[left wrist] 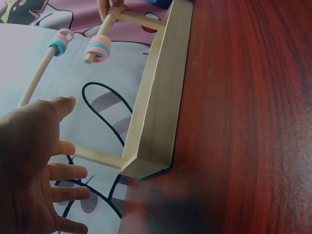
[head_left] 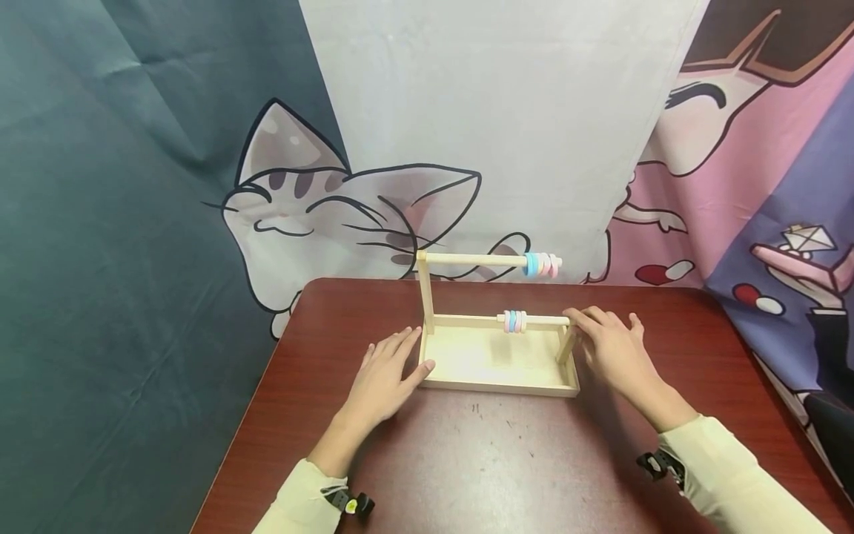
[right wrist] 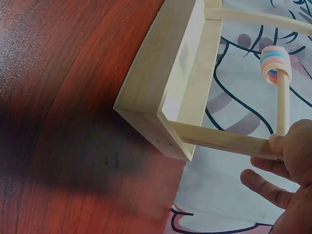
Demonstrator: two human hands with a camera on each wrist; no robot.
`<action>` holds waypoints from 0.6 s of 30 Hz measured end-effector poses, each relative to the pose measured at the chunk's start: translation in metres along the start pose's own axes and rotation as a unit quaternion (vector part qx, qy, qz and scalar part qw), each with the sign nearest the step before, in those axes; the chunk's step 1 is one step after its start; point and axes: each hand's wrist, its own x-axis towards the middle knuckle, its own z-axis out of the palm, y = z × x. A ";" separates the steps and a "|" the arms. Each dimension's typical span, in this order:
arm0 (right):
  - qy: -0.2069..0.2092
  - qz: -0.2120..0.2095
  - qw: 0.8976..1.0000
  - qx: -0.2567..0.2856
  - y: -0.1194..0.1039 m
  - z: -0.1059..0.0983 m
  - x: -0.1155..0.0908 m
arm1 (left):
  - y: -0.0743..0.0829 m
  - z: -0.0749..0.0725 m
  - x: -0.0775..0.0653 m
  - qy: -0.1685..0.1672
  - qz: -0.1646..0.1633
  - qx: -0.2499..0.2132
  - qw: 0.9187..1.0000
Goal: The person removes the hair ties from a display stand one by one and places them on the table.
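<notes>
Pale wooden rack (head_left: 497, 386), its base a shallow, straight-walled rectangular tray, smooth and faintly grained. From a tall post (head_left: 425, 293) at the left end, an upper rod (head_left: 477, 259) runs right; from a short post (head_left: 565, 347) at the right end, a lower rod (head_left: 548, 320) runs left. Smooth blue, pink and whitish rings (head_left: 514, 321) sit bunched near each rod's free end.

The rack lies between my hands. My left hand (head_left: 385, 377), fingers extended and apart, is at the tray's left end; I cannot tell whether it touches. My right hand (head_left: 614, 352) pinches the short post's top, partly hiding that joint. Beneath is a glossy reddish-brown table (head_left: 467, 467); behind hangs a creased cloth backdrop (head_left: 500, 111) printed with a cartoon cat.
</notes>
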 end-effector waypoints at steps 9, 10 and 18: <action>-0.001 -0.004 1.000 0.005 0.003 0.002 0.002 | 0.010 0.001 0.011 -0.005 0.045 -0.028 0.999; -0.002 -0.004 1.000 0.004 0.004 0.001 0.002 | 0.011 0.001 0.012 -0.007 0.048 -0.030 0.998; -0.006 -0.002 1.000 0.004 0.004 -0.002 0.002 | 0.024 0.003 0.027 -0.032 0.062 -0.050 0.996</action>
